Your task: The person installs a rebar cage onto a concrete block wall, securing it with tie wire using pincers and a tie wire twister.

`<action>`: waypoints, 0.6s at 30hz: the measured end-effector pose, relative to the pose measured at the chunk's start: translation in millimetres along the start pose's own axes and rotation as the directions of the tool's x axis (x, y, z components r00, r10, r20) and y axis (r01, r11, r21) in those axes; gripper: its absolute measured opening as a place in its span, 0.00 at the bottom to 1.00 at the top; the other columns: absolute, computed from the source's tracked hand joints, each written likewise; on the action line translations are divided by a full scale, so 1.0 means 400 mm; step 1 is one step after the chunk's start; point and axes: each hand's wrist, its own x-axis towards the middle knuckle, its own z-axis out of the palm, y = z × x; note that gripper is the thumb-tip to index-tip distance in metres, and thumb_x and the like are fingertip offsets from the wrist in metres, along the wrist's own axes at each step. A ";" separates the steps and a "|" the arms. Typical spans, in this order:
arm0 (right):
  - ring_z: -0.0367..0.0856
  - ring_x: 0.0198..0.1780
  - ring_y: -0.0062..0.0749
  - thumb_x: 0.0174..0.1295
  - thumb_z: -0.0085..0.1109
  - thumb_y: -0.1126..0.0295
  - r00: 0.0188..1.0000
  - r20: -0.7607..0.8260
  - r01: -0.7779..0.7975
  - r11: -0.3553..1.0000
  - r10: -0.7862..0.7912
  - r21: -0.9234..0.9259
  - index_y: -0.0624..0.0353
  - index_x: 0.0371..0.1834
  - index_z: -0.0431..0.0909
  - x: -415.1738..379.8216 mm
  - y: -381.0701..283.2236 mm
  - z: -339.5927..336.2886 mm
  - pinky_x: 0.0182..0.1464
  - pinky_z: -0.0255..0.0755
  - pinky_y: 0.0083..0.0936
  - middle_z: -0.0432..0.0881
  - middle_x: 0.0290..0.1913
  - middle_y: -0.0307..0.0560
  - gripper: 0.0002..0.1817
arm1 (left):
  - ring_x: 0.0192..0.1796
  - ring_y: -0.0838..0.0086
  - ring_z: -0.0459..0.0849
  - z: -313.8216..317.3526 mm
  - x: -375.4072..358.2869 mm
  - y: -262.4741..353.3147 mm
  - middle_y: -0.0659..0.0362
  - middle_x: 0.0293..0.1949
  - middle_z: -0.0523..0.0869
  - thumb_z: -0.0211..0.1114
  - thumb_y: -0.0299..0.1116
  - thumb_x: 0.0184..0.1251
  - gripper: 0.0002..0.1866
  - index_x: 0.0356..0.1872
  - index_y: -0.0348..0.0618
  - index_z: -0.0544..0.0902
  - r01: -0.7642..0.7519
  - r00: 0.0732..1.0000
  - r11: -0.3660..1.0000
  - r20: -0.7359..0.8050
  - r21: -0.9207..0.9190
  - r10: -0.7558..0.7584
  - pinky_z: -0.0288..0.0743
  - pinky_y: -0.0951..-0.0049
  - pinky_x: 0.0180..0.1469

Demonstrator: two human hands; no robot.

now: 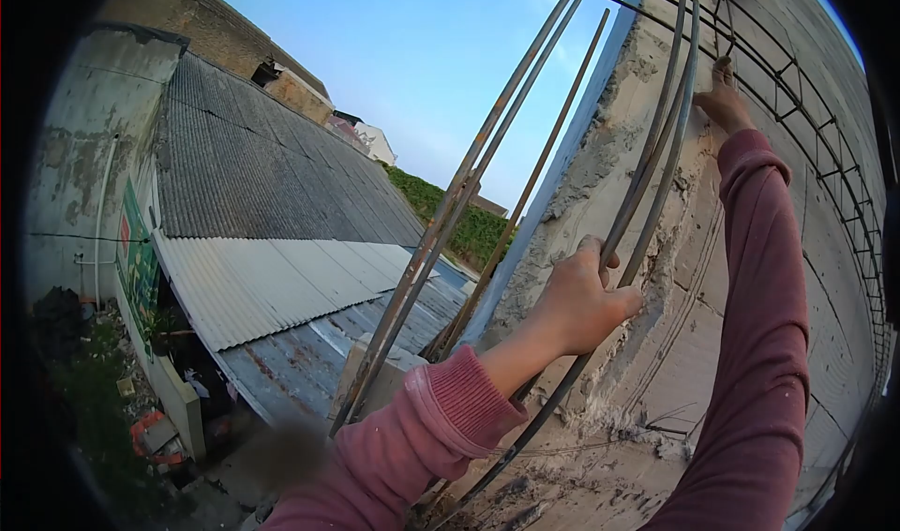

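Observation:
My left hand (pixel 586 301) is closed around upright steel bars (pixel 647 189) at the middle right, its fingers wrapped behind one of them. Higher up at the right, my right hand (pixel 723 100) reaches to the lower edge of a long rebar cage (pixel 797 109) that lies along the wall. Its fingers are up by the cage's wire; whether they grip it I cannot make out. Between the hands runs a rough concrete edge (pixel 600 165) with mortar lumps.
More rusty bars (pixel 450 212) stand upright left of my left hand. Below at the left are a corrugated roof (pixel 253 156), a paler metal sheet roof (pixel 281 273) and a yard with rubble (pixel 141 381). A block wall (pixel 834 278) fills the right side.

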 end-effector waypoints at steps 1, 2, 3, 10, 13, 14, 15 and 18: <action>0.63 0.66 0.51 0.54 0.53 0.52 0.997 -0.077 0.032 0.999 -0.031 0.011 0.59 0.72 0.28 -0.008 0.002 0.008 0.63 0.62 0.36 0.47 0.73 0.55 0.52 | 0.26 0.75 0.70 -0.002 0.000 0.000 0.62 0.24 0.69 0.65 0.42 0.44 0.25 0.41 0.34 0.72 0.004 1.000 1.000 0.007 -0.005 -0.004 0.66 0.74 0.30; 0.58 0.69 0.47 0.51 0.57 0.53 0.998 -0.070 -0.004 0.999 0.007 0.043 0.55 0.72 0.25 0.016 0.007 0.019 0.63 0.62 0.35 0.40 0.75 0.47 0.55 | 0.26 0.75 0.70 -0.002 0.002 -0.003 0.62 0.24 0.69 0.64 0.42 0.44 0.25 0.41 0.34 0.72 0.003 1.000 1.000 0.011 -0.011 -0.003 0.66 0.74 0.30; 0.65 0.63 0.46 0.50 0.57 0.54 0.997 -0.083 -0.002 0.997 0.009 0.080 0.55 0.73 0.27 0.022 0.012 0.025 0.58 0.65 0.34 0.42 0.74 0.50 0.55 | 0.26 0.75 0.70 0.001 0.004 -0.007 0.62 0.24 0.69 0.64 0.42 0.45 0.25 0.41 0.34 0.72 -0.005 1.000 1.000 0.005 -0.012 0.005 0.66 0.74 0.30; 0.78 0.51 0.44 0.45 0.61 0.57 0.989 0.114 -0.117 0.979 0.099 0.165 0.59 0.65 0.57 0.019 -0.014 -0.036 0.49 0.70 0.31 0.69 0.60 0.57 0.42 | 0.27 0.68 0.74 0.001 0.001 -0.009 0.57 0.23 0.72 0.64 0.41 0.45 0.23 0.38 0.33 0.72 -0.018 1.000 1.000 -0.020 0.002 0.018 0.69 0.70 0.32; 0.78 0.51 0.43 0.44 0.64 0.56 0.995 -0.011 -0.097 0.982 0.100 0.163 0.63 0.48 0.78 0.032 -0.010 -0.023 0.51 0.69 0.31 0.80 0.48 0.55 0.29 | 0.28 0.64 0.77 -0.003 0.006 -0.007 0.52 0.23 0.76 0.63 0.40 0.46 0.20 0.33 0.31 0.74 -0.064 0.996 0.996 -0.052 0.055 0.066 0.70 0.67 0.33; 0.78 0.51 0.43 0.44 0.64 0.56 0.995 -0.011 -0.099 0.984 0.101 0.149 0.63 0.47 0.79 0.039 -0.004 -0.016 0.51 0.69 0.31 0.80 0.48 0.55 0.28 | 0.28 0.63 0.77 -0.005 0.004 -0.008 0.51 0.23 0.77 0.63 0.39 0.46 0.19 0.31 0.31 0.74 -0.078 0.994 0.994 -0.066 0.077 0.083 0.71 0.66 0.34; 0.78 0.51 0.42 0.44 0.64 0.56 0.995 -0.011 -0.100 0.986 0.102 0.134 0.63 0.46 0.79 0.048 0.002 -0.008 0.51 0.69 0.32 0.80 0.48 0.55 0.28 | 0.27 0.63 0.78 -0.007 0.006 -0.007 0.50 0.24 0.78 0.63 0.39 0.46 0.18 0.30 0.30 0.75 -0.066 0.996 0.995 -0.063 0.077 0.070 0.71 0.66 0.34; 0.77 0.54 0.44 0.45 0.62 0.56 0.985 0.116 -0.137 0.987 0.127 0.085 0.60 0.61 0.67 0.018 -0.023 -0.040 0.52 0.69 0.32 0.70 0.60 0.56 0.37 | 0.28 0.64 0.79 -0.012 0.016 -0.004 0.48 0.24 0.79 0.62 0.37 0.45 0.17 0.29 0.30 0.76 -0.020 0.999 0.996 -0.046 0.082 0.024 0.72 0.66 0.34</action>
